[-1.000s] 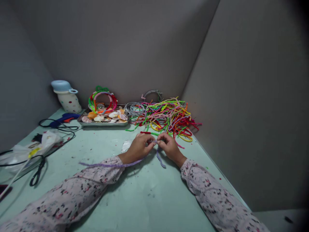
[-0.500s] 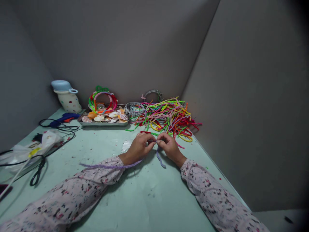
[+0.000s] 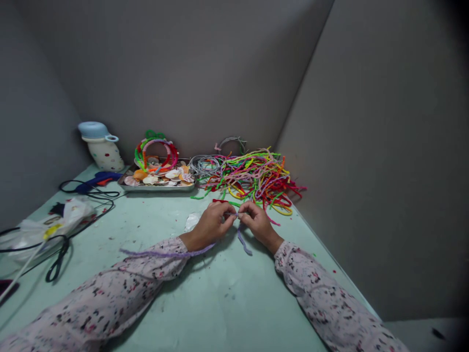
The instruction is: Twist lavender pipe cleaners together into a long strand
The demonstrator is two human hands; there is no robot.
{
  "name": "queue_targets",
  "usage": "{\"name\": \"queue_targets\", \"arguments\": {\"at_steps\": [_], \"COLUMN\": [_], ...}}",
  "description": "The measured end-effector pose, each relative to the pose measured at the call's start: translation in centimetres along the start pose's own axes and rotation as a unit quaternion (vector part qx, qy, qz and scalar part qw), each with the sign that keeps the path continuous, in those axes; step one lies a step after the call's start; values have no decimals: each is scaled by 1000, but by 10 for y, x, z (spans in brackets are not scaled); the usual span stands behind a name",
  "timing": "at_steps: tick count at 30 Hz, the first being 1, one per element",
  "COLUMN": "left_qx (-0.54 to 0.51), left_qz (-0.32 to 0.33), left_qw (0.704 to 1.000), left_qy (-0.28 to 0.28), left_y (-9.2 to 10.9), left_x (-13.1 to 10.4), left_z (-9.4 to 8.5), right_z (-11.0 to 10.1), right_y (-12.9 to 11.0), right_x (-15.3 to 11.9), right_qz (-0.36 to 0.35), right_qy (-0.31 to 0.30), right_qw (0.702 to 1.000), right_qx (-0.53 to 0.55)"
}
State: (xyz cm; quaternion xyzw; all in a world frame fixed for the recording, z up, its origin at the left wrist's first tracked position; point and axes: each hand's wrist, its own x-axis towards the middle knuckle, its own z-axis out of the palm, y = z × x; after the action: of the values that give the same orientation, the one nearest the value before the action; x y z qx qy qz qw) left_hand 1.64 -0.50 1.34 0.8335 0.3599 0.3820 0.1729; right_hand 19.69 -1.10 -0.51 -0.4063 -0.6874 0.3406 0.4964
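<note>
My left hand (image 3: 211,224) and my right hand (image 3: 259,225) meet above the table, each pinching a purple fuzzy stem (image 3: 245,243) between thumb and fingers. One short end of the stem hangs down below my right fingertips. A long purple length (image 3: 161,253) runs out under my left hand and lies across the left sleeve. The fingertips nearly touch, and the small part between them is hard to make out. Just behind the hands lie a red fuzzy piece and a green one (image 3: 233,203).
A tray (image 3: 157,188) of shells holds colourful rings (image 3: 156,151). Right of it lie coiled grey wire (image 3: 205,166) and a heap of coloured stems (image 3: 256,176). A bottle (image 3: 104,151), black cables (image 3: 62,254) and a plastic bag (image 3: 75,215) are at the left.
A little more purple shows between the fingertips. The long purple end has shifted very slightly left; both hands stay in nearly the same place.
</note>
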Motion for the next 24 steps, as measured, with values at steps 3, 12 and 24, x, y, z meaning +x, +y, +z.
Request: {"name": "queue_targets", "arguments": {"at_steps": [3, 12, 24], "left_qx": [1, 19, 23], "left_qz": [0, 2, 11], "left_qw": [1000, 1000, 1000], "left_qy": [0, 9, 10], "left_y": [0, -2, 0], "left_x": [0, 1, 0], "left_z": [0, 2, -1], "right_z": [1, 2, 3], "right_y": [-1, -5, -8], "right_x": [0, 1, 1], "right_qz": [1, 11, 13], "right_qy": [5, 6, 5], "right_qw": [1000, 1000, 1000], "right_qx": [-3, -7, -9]}}
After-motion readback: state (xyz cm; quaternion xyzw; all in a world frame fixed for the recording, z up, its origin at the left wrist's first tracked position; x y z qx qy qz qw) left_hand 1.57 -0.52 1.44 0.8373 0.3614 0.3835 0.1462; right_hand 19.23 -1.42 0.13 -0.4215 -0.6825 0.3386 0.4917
